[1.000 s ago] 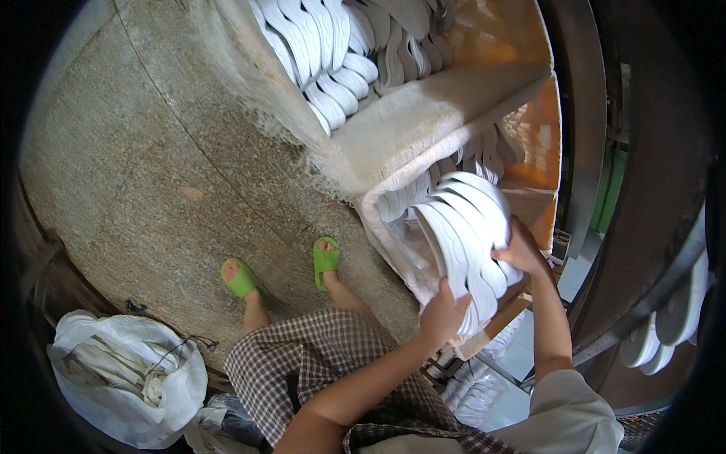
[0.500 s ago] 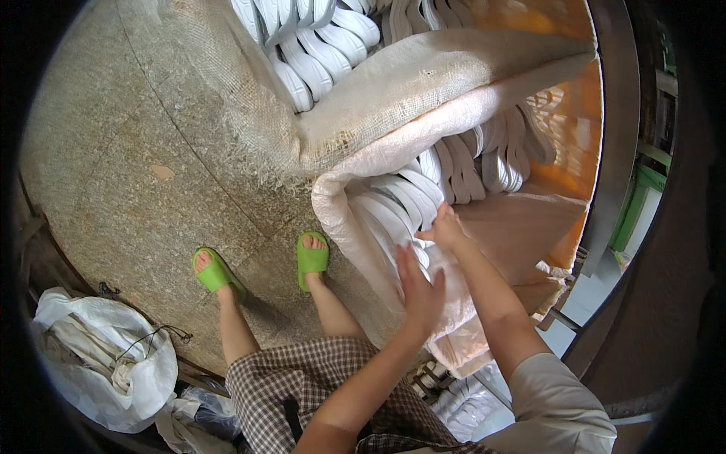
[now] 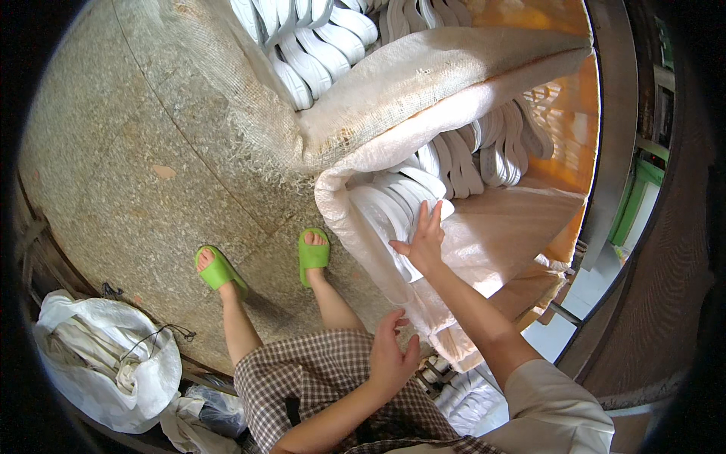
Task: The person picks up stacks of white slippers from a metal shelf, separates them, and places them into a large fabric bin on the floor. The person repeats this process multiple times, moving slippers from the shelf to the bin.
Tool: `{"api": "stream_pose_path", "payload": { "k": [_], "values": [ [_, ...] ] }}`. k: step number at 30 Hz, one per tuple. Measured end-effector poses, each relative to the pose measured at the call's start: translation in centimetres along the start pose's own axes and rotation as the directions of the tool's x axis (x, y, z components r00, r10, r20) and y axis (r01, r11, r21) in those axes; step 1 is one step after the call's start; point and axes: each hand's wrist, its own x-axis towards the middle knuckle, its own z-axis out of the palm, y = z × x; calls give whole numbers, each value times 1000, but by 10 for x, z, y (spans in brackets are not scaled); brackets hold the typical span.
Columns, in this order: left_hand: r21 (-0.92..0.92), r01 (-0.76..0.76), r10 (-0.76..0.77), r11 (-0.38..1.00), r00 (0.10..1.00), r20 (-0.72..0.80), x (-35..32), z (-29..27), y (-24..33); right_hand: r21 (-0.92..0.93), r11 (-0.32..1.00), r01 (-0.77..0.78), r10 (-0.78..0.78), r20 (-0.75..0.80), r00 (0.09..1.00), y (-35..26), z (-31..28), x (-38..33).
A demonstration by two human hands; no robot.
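Looking down past a checked skirt [image 3: 325,378] and two green sandals [image 3: 313,256] on the speckled stone floor [image 3: 136,174], much stays hard to read: the white soles [image 3: 393,208] packed on edge inside the near woven sack [image 3: 484,234] are half buried by its rolled rim, so their full shape and number cannot be told, and the second batch of soles [image 3: 318,38] in the far sack [image 3: 423,72] is cut off by the top edge. A white bag [image 3: 106,363] to the left of the left hand bends away into the dark rim, its contents only a tangle of pale strips. The right hand [image 3: 423,242] reaches into the near sack; its fingers [image 3: 432,216] are stretched out and slightly fanned, lying flat against the outermost sole, with the thumb pointing left toward the sack's rim, pressing rather than pinching. The soles sit right under and beyond those fingertips, standing in a tight row. The left hand [image 3: 389,356] hangs loosely over the skirt, well below the sack, its fingers [image 3: 389,325] relaxed and partly curled, holding nothing; whether it brushes the cloth cannot be told.
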Motion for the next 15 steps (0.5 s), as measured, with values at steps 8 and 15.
{"api": "stream_pose_path", "payload": {
  "k": [8, 15],
  "values": [
    [59, 16, -20, 998, 998, 61, -11, -16, 6, -408, 912, 44, -103, -124, 987, -7, 45, -16],
    [114, 27, -33, 993, 998, 45, -24, -64, 25, -393, 920, -7, 105, 228, 968, -40, -18, -14]
  ]
}}
